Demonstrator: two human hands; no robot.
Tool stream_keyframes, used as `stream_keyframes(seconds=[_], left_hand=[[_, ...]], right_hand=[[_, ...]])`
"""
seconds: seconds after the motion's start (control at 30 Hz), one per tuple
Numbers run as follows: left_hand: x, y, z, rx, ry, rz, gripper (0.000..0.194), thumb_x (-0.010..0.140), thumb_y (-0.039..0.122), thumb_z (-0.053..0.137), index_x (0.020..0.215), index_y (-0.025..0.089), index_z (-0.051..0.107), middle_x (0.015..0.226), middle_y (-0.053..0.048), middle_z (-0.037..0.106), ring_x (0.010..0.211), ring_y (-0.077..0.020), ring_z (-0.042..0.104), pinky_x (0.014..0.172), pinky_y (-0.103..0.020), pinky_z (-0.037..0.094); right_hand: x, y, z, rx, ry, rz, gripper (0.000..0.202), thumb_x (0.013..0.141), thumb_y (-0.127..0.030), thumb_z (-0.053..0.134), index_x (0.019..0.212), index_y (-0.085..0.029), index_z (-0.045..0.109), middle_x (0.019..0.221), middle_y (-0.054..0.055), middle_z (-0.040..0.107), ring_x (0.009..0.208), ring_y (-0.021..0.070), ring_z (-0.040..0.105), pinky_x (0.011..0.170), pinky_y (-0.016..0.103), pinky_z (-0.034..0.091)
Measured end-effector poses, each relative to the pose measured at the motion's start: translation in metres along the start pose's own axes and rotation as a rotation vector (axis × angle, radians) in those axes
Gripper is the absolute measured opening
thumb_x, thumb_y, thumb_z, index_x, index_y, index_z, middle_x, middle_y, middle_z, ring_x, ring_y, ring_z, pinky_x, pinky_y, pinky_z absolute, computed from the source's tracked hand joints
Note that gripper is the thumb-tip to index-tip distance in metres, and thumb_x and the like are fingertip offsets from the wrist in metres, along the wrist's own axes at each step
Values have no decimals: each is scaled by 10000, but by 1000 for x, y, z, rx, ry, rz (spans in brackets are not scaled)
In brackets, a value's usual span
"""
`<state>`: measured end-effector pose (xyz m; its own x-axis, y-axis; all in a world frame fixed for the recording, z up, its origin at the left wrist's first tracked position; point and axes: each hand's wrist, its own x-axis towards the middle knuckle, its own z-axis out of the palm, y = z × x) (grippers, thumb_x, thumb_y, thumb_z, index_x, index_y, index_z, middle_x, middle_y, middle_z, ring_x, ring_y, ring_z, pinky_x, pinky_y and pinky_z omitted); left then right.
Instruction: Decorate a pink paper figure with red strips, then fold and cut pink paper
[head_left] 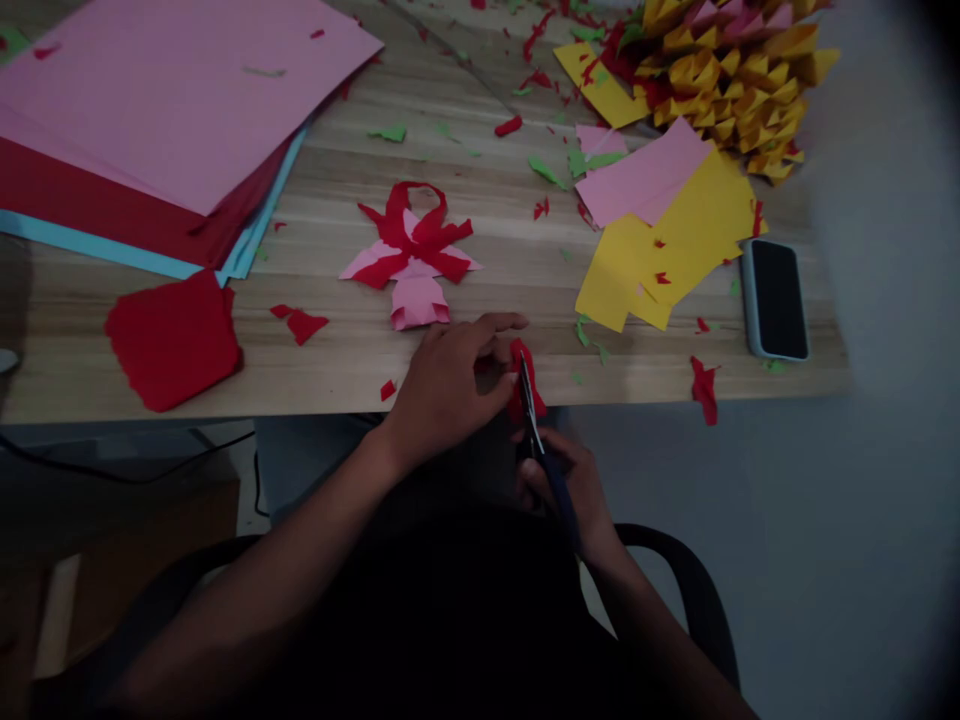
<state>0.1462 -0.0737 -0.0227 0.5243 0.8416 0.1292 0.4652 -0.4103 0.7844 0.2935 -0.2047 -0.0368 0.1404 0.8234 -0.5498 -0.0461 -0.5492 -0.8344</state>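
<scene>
My left hand (pixel 450 385) pinches a small piece of red paper (pixel 537 398) at the table's front edge. In my right hand (pixel 574 480) is a pair of scissors (pixel 551 465) with dark blue handles, its blades lying across the red paper. Whether the blades are fully closed is hard to see. Just beyond my left hand lies a pink and red paper figure (pixel 412 240), with a folded pink piece (pixel 420 303) at its lower end. To the left rests a stack of red paper (pixel 176 340) with ragged edges.
Large pink sheets (pixel 172 90) lie over red and blue ones at the back left. Yellow sheets (pixel 667 260) and pink strips (pixel 645 175) are at right, near a phone (pixel 776 300). A folded yellow paper construction (pixel 739 85) stands behind. Red and green scraps litter the wooden table (pixel 330 210).
</scene>
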Motion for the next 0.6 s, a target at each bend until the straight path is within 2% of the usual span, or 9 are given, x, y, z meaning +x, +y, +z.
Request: stream_keyframes(seconds=[0.2, 0.3, 0.47, 0.6], left_hand=[[0, 0, 0, 10, -10, 5, 466, 810, 148, 644, 1264, 238, 587, 913, 26, 744, 910, -193, 686, 928, -388, 437], [0, 1, 0, 11, -2, 1, 463, 797, 127, 638, 1249, 223, 595, 937, 18, 747, 935, -192, 679, 941, -379, 433], [0, 1, 0, 5, 1, 7, 453, 788, 119, 629, 1230, 212, 611, 949, 12, 742, 914, -183, 669, 942, -373, 432], [0, -1, 1, -37, 23, -3, 462, 800, 114, 614, 1253, 203, 615, 891, 14, 701, 871, -174, 643, 896, -354, 452]], right_hand=[[0, 1, 2, 15, 28, 31, 352, 692, -466, 759, 901, -213, 630, 460, -83, 556, 354, 97, 508, 369, 203, 390], [-1, 0, 2, 21, 6, 73, 356, 688, -444, 763, 910, -205, 622, 468, -83, 561, 353, 92, 502, 363, 194, 377], [-2, -2, -1, 12, -80, 9, 383, 750, -491, 716, 961, -196, 595, 553, -36, 652, 388, 97, 541, 401, 205, 413], [-1, 2, -2, 7, -62, -2, 408, 772, -548, 706, 962, -206, 588, 547, -48, 633, 389, 105, 546, 399, 211, 417]])
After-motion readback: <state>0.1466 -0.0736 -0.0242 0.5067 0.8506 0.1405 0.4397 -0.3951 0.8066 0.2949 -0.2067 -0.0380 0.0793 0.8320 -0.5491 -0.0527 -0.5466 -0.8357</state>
